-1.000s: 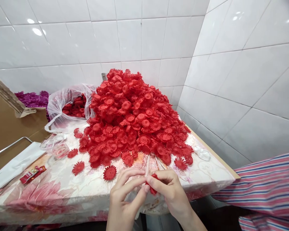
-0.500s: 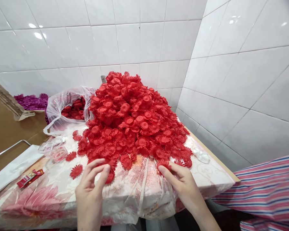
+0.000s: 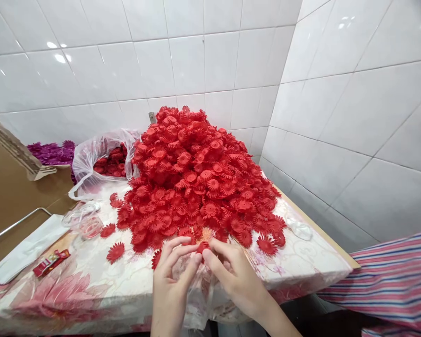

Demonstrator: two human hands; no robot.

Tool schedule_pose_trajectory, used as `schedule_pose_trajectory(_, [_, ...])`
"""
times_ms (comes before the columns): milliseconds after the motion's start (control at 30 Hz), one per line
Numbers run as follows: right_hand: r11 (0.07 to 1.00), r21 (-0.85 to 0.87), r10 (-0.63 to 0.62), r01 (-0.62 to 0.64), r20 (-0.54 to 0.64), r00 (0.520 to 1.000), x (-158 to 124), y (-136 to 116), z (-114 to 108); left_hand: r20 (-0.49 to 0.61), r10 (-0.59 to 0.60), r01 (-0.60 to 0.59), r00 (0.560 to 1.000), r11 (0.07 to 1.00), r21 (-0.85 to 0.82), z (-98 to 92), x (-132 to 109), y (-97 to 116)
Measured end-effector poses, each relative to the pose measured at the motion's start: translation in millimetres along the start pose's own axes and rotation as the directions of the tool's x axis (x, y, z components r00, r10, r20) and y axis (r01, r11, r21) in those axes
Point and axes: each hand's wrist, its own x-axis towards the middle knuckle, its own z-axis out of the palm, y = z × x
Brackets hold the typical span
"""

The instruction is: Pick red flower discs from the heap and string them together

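Note:
Just in front of the pile, a small red fabric flower piece is pinched and partly folded between my two hands. My right hand grips it between thumb and forefinger. From the other side, my left hand closes thumb and forefinger at its left edge. Fingers cover much of the piece. Beyond them rises a large heap of red fabric flower pieces, scalloped discs with fringed rims. A few loose ones, such as a red flower piece, lie left of my hands.
A plastic bag of darker red pieces stands left of the heap, with purple flower pieces behind. A cardboard box, white paper and red wrapper sit left. Tiled walls bound the table; striped cloth hangs right.
Both hands have come together: the right moved left with its red flower piece, the left moved right to meet it. The view has shifted slightly.

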Motion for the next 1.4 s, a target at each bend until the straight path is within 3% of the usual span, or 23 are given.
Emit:
schedule_pose_trajectory(133, [0.992, 0.127, 0.014, -0.012, -0.018, 1.000, -1, 2, 1, 0.016, 0.047, -0.047, 0.999, 0.999, 0.007, 5.0, -4, 6])
schedule_pose_trajectory(333, [0.939, 0.342, 0.027, -0.015, -0.031, 0.999, -3, 12, -5, 0.064, -0.003, 0.003, 0.998, 1.000, -0.008, 6.8, -6, 11])
schedule_pose_trajectory(600, [0.806, 0.591, 0.010, 0.006, -0.024, 1.000, -7, 21, -4, 0.266, -0.064, 0.099, 0.962, 0.988, -0.121, 13.1, -11, 17])
schedule_pose_trajectory(733, [0.788, 0.614, 0.036, -0.042, 0.023, 0.999, -11, 25, -8, 0.197, -0.031, 0.044, 0.980, 0.997, -0.063, 13.5, -10, 15])
schedule_pose_trajectory(833, [0.861, 0.508, 0.076, -0.034, -0.061, 0.995, -15, 26, -20, 0.047, 0.051, -0.054, 0.998, 0.996, 0.065, 4.1, -2, 10])
schedule_pose_trajectory(900, [0.945, 0.327, 0.071, -0.005, -0.190, 0.979, -16, 25, -29, -0.053, 0.130, -0.119, 0.990, 0.976, 0.181, -3.6, 6, 5])
schedule_pose_trajectory(1000, [0.989, -0.119, -0.126, 0.087, -0.378, 0.917, -10, 25, -32, -0.149, 0.348, -0.251, 0.925, 0.859, 0.447, -9.6, 23, -2])
schedule_pose_trajectory(1067, [0.876, -0.459, -0.334, 0.150, -0.353, 0.874, -3, 27, -28, -0.041, 0.487, -0.353, 0.872, 0.685, 0.637, -10.7, 33, -6])
schedule_pose_trajectory(1133, [0.689, -0.705, -0.451, 0.166, -0.239, 0.860, 5, 31, -21, 0.092, 0.514, -0.405, 0.853, 0.539, 0.739, -14.7, 38, -8])
schedule_pose_trajectory(1167, [0.613, -0.774, -0.470, 0.160, -0.194, 0.861, 7, 33, -18, 0.106, 0.509, -0.394, 0.855, 0.502, 0.770, -19.1, 39, -8])
schedule_pose_trajectory(1233, [0.548, -0.824, -0.479, 0.147, -0.165, 0.862, 9, 35, -15, 0.040, 0.493, -0.305, 0.869, 0.472, 0.827, -32.7, 34, -9])
schedule_pose_trajectory(1400, [0.662, -0.716, -0.529, 0.222, -0.237, 0.815, 1, 31, -14, -0.058, 0.340, -0.121, 0.939, 0.482, 0.868, -66.9, 13, -22])
